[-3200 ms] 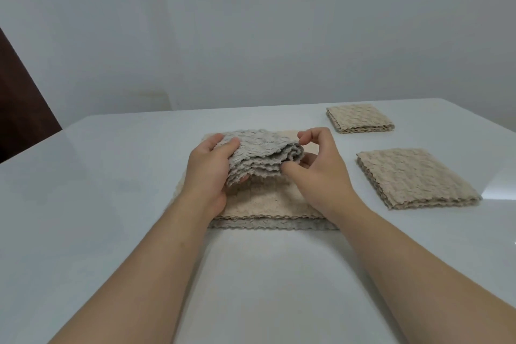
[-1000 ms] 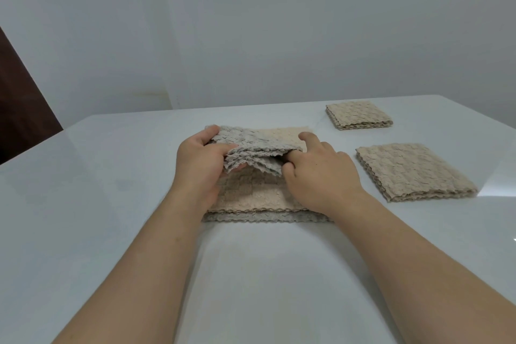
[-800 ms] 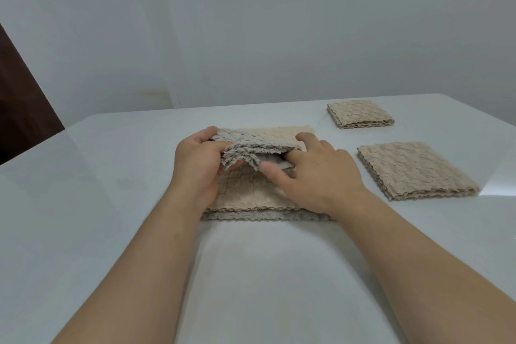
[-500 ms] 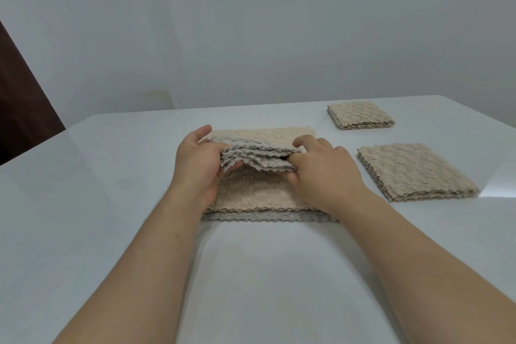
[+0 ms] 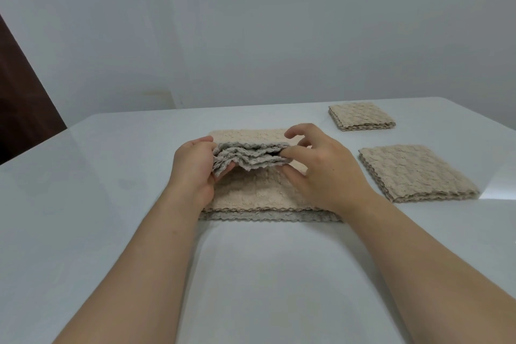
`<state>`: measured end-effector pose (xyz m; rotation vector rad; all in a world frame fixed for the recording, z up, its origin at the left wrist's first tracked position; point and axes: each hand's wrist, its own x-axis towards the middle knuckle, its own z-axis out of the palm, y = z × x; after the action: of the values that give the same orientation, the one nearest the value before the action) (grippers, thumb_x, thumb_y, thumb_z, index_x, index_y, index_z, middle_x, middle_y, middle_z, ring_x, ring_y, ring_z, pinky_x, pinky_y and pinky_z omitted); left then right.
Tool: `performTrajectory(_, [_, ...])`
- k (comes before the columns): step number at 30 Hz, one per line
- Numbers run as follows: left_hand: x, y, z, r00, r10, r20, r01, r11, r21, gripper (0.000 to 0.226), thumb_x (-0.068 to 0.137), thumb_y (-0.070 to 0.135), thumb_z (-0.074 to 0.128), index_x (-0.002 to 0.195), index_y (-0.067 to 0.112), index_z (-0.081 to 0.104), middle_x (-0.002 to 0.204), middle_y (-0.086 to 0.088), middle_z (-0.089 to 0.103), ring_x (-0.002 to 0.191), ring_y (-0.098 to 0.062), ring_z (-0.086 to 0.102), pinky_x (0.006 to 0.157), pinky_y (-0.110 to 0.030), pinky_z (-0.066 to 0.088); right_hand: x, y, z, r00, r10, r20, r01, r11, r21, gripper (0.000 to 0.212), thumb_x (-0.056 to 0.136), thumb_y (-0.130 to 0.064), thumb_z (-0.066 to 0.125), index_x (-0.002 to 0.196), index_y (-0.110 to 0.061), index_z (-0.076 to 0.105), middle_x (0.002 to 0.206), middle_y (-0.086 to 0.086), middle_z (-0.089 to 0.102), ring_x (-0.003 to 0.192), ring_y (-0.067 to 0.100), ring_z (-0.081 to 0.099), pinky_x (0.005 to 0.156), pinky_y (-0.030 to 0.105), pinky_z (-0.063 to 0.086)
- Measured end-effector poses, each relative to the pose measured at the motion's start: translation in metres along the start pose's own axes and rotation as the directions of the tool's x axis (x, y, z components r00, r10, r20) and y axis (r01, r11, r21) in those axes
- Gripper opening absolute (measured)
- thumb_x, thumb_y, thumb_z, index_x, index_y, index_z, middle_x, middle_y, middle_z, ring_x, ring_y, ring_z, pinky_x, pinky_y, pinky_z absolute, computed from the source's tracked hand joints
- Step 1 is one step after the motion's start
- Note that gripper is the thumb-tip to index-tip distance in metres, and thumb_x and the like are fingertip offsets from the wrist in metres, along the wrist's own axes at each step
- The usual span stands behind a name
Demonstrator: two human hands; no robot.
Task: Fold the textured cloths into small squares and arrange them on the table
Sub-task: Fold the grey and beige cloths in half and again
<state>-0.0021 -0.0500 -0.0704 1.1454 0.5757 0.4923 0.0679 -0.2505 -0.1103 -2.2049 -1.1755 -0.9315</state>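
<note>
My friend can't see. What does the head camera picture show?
The left hand and right hand hold the ends of a folded grey cloth just above a cloth stack on a white table. To the right lie a larger folded square and, farther back, a smaller folded square.

Pale wall [image 5: 279, 22], glossy white table [image 5: 83, 204]

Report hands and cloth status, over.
Left hand, right hand gripping grey cloth over beige stack. Far square, near square folded, at right. Nothing obstructing.
</note>
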Motion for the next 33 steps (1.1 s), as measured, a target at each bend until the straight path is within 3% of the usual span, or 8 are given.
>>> performTrajectory(12, [-0.005, 0.0, 0.002, 0.998, -0.022, 0.065, 0.022, 1.0, 0.001, 0.028, 0.1, 0.0, 0.045, 0.124, 0.007, 0.058, 0.121, -0.016, 0.062, 0.079, -0.021, 0.068, 0.047, -0.021, 0.054, 0.0, -0.018, -0.006, 0.911, 0.403, 0.094, -0.405, 0.825, 0.393, 0.037, 0.086, -0.004, 0.061, 0.085, -0.037, 0.044, 0.115, -0.012, 0.067, 0.076, 0.014, 0.071, 0.071, 0.039, 0.056])
performTrajectory(14, [-0.006, 0.001, 0.002, 0.997, -0.029, 0.065, 0.03, 0.999, -0.01, 0.028, 0.1, -0.001, 0.045, 0.123, 0.007, 0.059, 0.12, -0.016, 0.063, 0.079, -0.021, 0.067, 0.046, -0.021, 0.053, 0.0, -0.02, -0.006, 0.894, 0.435, 0.112, -0.44, 0.798, 0.412, 0.034, 0.088, -0.005, 0.058, 0.087, -0.035, 0.044, 0.099, -0.006, 0.07, 0.078, 0.016, 0.073, 0.066, 0.041, 0.057])
performTrajectory(18, [-0.005, 0.0, 0.002, 0.997, -0.021, 0.078, 0.022, 1.0, -0.004, 0.029, 0.097, -0.003, 0.045, 0.119, 0.008, 0.061, 0.122, -0.017, 0.061, 0.086, -0.025, 0.067, 0.048, -0.022, 0.055, 0.002, -0.023, -0.011, 0.856, 0.501, 0.127, -0.497, 0.729, 0.471, 0.039, 0.089, 0.001, 0.057, 0.091, -0.035, 0.042, 0.097, -0.006, 0.068, 0.064, 0.011, 0.067, 0.057, 0.026, 0.049])
performTrajectory(20, [-0.006, 0.0, 0.002, 0.995, 0.002, 0.1, -0.004, 1.0, 0.024, 0.033, 0.095, -0.006, 0.045, 0.122, 0.008, 0.059, 0.117, -0.017, 0.062, 0.085, -0.024, 0.068, 0.051, -0.025, 0.056, 0.005, -0.025, -0.014, 0.788, 0.589, 0.177, -0.563, 0.574, 0.595, 0.04, 0.089, 0.003, 0.057, 0.097, -0.034, 0.045, 0.104, -0.004, 0.072, 0.067, 0.016, 0.071, 0.063, 0.03, 0.056])
performTrajectory(25, [-0.003, -0.002, 0.001, 0.972, 0.082, 0.219, -0.109, 0.987, 0.115, 0.043, 0.089, -0.008, 0.06, 0.123, 0.018, 0.059, 0.126, -0.01, 0.059, 0.105, -0.027, 0.069, 0.077, -0.037, 0.06, 0.016, -0.021, -0.021, 0.481, 0.747, 0.458, -0.596, -0.104, 0.796, 0.015, 0.098, -0.008, 0.05, 0.109, -0.018, 0.051, 0.098, 0.014, 0.075, 0.078, 0.031, 0.067, 0.082, 0.054, 0.059])
performTrajectory(28, [-0.002, -0.008, 0.002, 0.931, 0.176, 0.32, -0.261, 0.934, 0.244, 0.048, 0.08, 0.003, 0.073, 0.12, 0.028, 0.062, 0.13, 0.0, 0.062, 0.111, -0.025, 0.067, 0.095, -0.043, 0.055, 0.015, -0.016, -0.023, 0.37, 0.767, 0.524, -0.637, -0.201, 0.744, 0.025, 0.099, -0.033, 0.064, 0.113, -0.015, 0.053, 0.101, 0.011, 0.073, 0.08, 0.028, 0.066, 0.079, 0.048, 0.06])
performTrajectory(31, [-0.006, -0.012, 0.004, 0.88, 0.222, 0.42, -0.369, 0.877, 0.308, 0.046, 0.089, -0.005, 0.067, 0.117, 0.031, 0.061, 0.082, 0.022, 0.073, 0.083, -0.029, 0.065, 0.079, -0.052, 0.053, 0.014, -0.015, -0.03, 0.336, 0.745, 0.576, -0.638, -0.27, 0.721, 0.034, 0.095, -0.035, 0.07, 0.111, -0.008, 0.057, 0.097, 0.014, 0.077, 0.082, 0.028, 0.075, 0.074, 0.043, 0.064])
performTrajectory(33, [-0.009, -0.013, 0.004, 0.856, 0.244, 0.456, -0.419, 0.844, 0.335, 0.048, 0.091, -0.007, 0.065, 0.116, 0.034, 0.06, 0.076, 0.019, 0.071, 0.072, -0.03, 0.061, 0.071, -0.052, 0.052, 0.013, -0.014, -0.036, 0.311, 0.719, 0.622, -0.626, -0.337, 0.703, 0.034, 0.094, -0.035, 0.071, 0.109, -0.007, 0.059, 0.085, 0.016, 0.078, 0.074, 0.028, 0.077, 0.068, 0.04, 0.064])
